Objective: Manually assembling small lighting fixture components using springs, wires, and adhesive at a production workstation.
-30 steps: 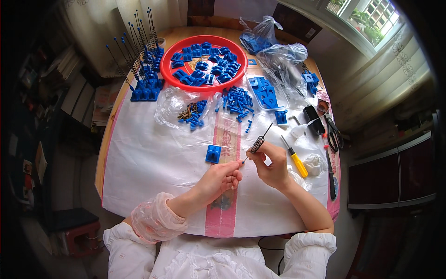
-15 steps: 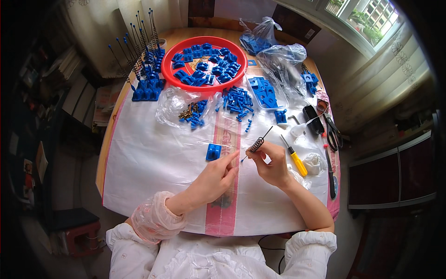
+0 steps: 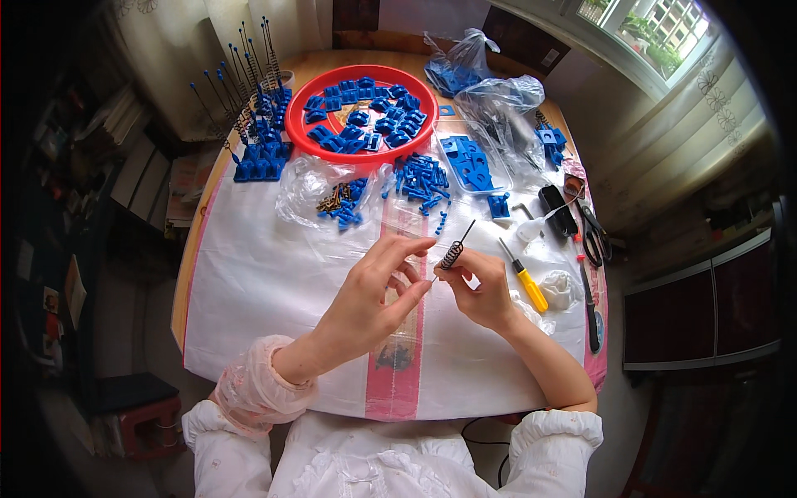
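Near the table's middle, my right hand [image 3: 483, 289] pinches a thin black rod [image 3: 468, 230] with a black coil spring [image 3: 452, 254] around it. The rod is tilted, its upper end pointing away and to the right. My left hand [image 3: 359, 286] is open beside it, thumb and fingers apart. Its thumb tip is close to the rod's lower end; whether they touch I cannot tell. Beyond the hands lie a pile of small blue pins [image 3: 421, 180] and a plastic bag [image 3: 309, 195] with blue pins and brass-coloured screws.
A red basin [image 3: 292, 129] holds several blue blocks. At far left, blue holders [image 3: 259, 170] carry upright rods with springs. A clear tray [image 3: 490, 189] has flat blue pieces. On the right lie a yellow-handled screwdriver [image 3: 531, 289], scissors [image 3: 594, 236] and a black-handled knife [image 3: 593, 328].
My left hand has moved up and forward, its fingers spreading; the blue block beside it is now hidden. My right hand has shifted slightly left, the rod now more upright.
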Action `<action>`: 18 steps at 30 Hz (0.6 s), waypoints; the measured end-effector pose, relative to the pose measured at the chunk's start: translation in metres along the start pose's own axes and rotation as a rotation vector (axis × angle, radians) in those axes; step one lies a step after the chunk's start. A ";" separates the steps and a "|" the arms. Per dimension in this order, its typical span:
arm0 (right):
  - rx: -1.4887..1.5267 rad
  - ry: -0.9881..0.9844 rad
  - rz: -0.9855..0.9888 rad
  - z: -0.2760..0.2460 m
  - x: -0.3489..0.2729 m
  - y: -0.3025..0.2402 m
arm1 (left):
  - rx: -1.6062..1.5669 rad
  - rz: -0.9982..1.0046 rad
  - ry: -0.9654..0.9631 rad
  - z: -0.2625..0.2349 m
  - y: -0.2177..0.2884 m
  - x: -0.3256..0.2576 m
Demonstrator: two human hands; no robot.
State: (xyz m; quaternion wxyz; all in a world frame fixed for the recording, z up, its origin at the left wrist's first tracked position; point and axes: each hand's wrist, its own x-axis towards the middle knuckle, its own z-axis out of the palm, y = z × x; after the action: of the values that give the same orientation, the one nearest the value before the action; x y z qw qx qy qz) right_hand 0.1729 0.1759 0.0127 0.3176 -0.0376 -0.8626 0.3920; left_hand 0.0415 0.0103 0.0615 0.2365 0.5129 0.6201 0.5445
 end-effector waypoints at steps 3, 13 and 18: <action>-0.012 -0.003 -0.008 0.001 -0.001 0.003 | 0.027 0.068 -0.052 -0.002 0.004 0.011; -0.026 0.020 -0.041 0.003 -0.001 0.007 | 0.042 0.212 -0.051 0.000 -0.009 0.041; -0.043 0.020 -0.031 0.001 0.000 0.006 | -0.028 0.223 -0.061 0.004 -0.015 0.045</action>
State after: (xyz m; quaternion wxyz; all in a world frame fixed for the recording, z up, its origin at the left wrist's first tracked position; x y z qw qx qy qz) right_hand 0.1717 0.1791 0.0082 0.3313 -0.0348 -0.8681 0.3679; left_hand 0.0233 0.0544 0.0586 0.2002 0.5918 0.5441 0.5601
